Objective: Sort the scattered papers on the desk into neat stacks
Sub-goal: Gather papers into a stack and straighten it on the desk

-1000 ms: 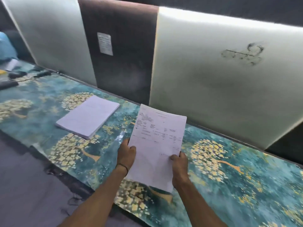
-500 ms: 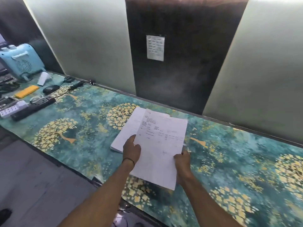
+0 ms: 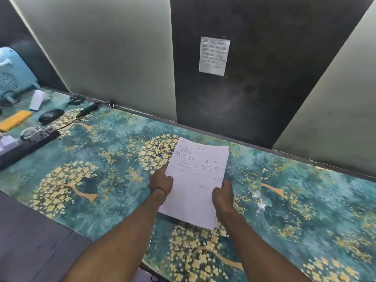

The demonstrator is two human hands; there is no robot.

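White sheet (image 3: pixel 196 180), print unreadable; left hand (image 3: pixel 160 183) and right hand (image 3: pixel 222 197) fingers grip it.

The head camera looks steeply down, close over the desk (image 3: pixel 114 163), facing the wall panels (image 3: pixel 105 47).
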